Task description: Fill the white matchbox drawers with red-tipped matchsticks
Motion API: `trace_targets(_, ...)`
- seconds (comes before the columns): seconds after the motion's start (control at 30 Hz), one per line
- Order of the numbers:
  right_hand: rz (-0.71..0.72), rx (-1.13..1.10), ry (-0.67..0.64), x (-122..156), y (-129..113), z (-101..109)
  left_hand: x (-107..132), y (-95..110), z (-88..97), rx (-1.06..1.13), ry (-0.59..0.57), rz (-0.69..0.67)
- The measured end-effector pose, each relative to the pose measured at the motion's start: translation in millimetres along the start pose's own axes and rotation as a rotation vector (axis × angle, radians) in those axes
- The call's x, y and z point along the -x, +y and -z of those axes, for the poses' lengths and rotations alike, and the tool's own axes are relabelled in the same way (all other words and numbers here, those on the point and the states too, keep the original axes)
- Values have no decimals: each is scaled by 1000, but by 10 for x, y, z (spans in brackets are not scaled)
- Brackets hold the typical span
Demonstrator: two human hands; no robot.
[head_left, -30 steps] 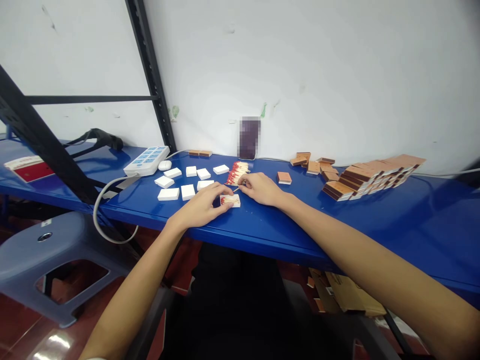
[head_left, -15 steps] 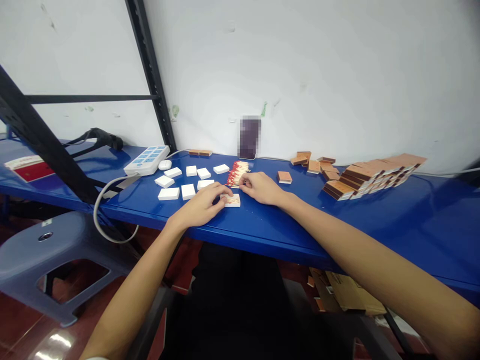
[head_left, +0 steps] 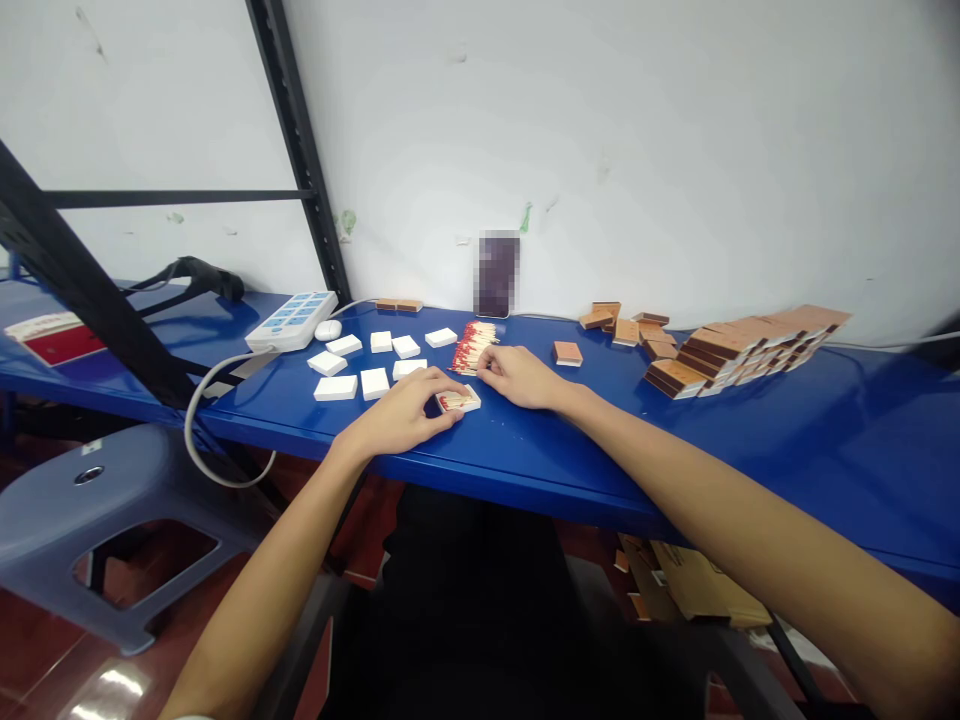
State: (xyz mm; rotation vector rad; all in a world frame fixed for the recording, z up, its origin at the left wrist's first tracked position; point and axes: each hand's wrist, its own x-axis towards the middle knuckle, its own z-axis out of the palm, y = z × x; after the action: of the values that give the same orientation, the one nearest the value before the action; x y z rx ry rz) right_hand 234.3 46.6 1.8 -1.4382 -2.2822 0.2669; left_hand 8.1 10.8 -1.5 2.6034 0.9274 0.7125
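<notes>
My left hand (head_left: 411, 408) grips a small white matchbox tray (head_left: 471, 404) between thumb and fingers, near the table's front edge. Red-headed matches lie inside this tray, which rests slightly tilted round on the blue table. Just behind it is a loose pile of matches (head_left: 478, 340), red heads to the left and pale sticks to the right. My right hand (head_left: 521, 376) is at the pile's near right side, with fingers curled and fingertips pinched against the stick ends. Whatever is between those fingertips is hidden.
Several white trays (head_left: 375, 384) lie left of my hands, beside a power strip (head_left: 292, 320) and a white earphone case (head_left: 328, 331). One brown matchbox (head_left: 568, 353) sits to the right. Farther right are stacked matchboxes (head_left: 739, 350). A phone (head_left: 497, 275) leans on the wall.
The tray under my left hand has turned a little, and my left thumb has shifted to its near side, so more of the matches inside show. My right hand stays at the pile.
</notes>
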Motion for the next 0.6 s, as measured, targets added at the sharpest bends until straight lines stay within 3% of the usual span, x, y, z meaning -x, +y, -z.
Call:
trace_targets(0.3, 36, 45, -21, 1, 11, -7, 4, 14, -4, 40, 10, -40)
trace_targets(0.6, 58, 143, -77, 23, -38, 43, -5, -7, -7, 4, 49, 11)
